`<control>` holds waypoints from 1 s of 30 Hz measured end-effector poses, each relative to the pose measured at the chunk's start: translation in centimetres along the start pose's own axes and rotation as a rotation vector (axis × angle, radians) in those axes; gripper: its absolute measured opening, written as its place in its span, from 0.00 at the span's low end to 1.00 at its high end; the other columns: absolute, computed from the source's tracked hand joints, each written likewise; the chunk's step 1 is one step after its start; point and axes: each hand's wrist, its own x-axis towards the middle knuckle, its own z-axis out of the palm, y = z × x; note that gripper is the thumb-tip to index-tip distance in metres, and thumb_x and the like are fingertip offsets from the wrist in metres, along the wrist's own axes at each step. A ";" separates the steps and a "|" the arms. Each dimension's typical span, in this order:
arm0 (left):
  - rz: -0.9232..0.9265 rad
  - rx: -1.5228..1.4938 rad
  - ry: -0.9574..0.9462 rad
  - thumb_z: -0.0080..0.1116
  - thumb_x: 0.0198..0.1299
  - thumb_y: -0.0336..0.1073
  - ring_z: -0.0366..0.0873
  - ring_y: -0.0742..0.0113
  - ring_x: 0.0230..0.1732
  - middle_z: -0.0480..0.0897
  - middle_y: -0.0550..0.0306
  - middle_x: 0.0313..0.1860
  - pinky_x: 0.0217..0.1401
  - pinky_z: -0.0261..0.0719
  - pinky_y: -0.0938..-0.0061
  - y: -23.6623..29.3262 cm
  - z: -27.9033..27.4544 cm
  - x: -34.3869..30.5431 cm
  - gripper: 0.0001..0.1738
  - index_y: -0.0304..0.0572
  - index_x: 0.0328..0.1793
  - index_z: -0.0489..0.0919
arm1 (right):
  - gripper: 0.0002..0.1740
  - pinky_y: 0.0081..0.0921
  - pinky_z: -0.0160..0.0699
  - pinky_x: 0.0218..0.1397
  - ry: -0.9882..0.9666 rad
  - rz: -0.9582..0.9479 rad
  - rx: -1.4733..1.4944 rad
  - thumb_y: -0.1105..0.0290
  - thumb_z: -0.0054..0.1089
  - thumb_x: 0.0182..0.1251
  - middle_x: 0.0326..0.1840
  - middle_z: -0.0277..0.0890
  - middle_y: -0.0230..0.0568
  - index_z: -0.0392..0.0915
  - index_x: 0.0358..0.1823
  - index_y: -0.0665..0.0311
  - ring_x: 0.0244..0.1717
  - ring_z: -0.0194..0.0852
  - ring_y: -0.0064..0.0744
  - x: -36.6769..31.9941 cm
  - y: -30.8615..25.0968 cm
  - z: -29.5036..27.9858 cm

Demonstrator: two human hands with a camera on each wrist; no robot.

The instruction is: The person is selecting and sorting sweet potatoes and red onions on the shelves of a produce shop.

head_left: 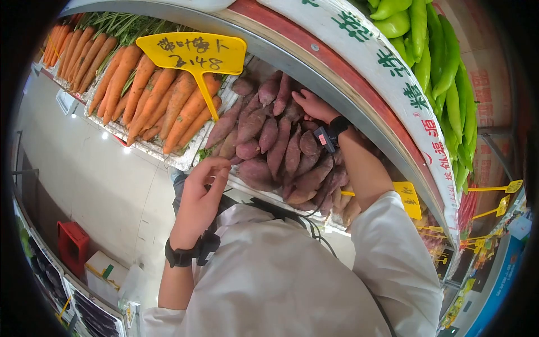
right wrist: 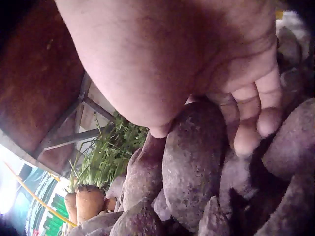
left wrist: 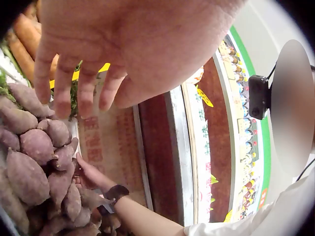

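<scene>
Sweet potatoes point(head_left: 269, 135), piled beside carrots point(head_left: 185, 98). Right hand point(head_left: 315, 106) touches the pile; whether it grasps one cannot be told. Left hand point(head_left: 203, 188) released, near the pile. Yellow sign point(head_left: 191, 51), over carrots, reads "148".

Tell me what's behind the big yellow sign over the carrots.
Around the yellow sign, carrots and leafy green tops show behind; whatever its panel directly covers can't be seen.
</scene>
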 end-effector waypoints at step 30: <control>-0.020 -0.008 0.039 0.53 0.79 0.33 0.77 0.74 0.48 0.83 0.61 0.52 0.55 0.75 0.76 -0.5 -1.6 0.4 0.09 0.36 0.55 0.80 | 0.25 0.43 0.76 0.69 0.363 -0.188 -0.694 0.73 0.67 0.54 0.62 0.80 0.59 0.86 0.56 0.65 0.62 0.79 0.59 8.9 12.9 -6.1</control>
